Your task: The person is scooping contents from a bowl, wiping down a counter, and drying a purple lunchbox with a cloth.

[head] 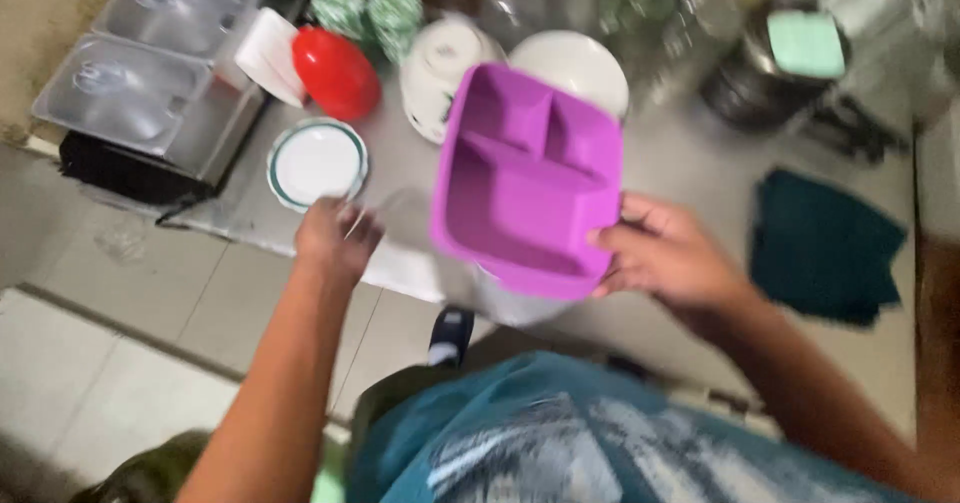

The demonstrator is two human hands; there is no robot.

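You hold a purple compartment tray (525, 178), rectangular with rounded corners, split into two small sections at its far end and one large section nearer you. It hangs tilted above the desk's near edge, its inside facing you, pinched at its five o'clock corner.

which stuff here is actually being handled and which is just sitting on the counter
In hand:
- purple divided tray, gripped at its edge by the right hand
- clear, blurred item at the left hand; what it is cannot be told

Lying about:
- green-rimmed white plate
- red lid
- white bowl
- white plate
- dark teal cloth
- clear lidded containers
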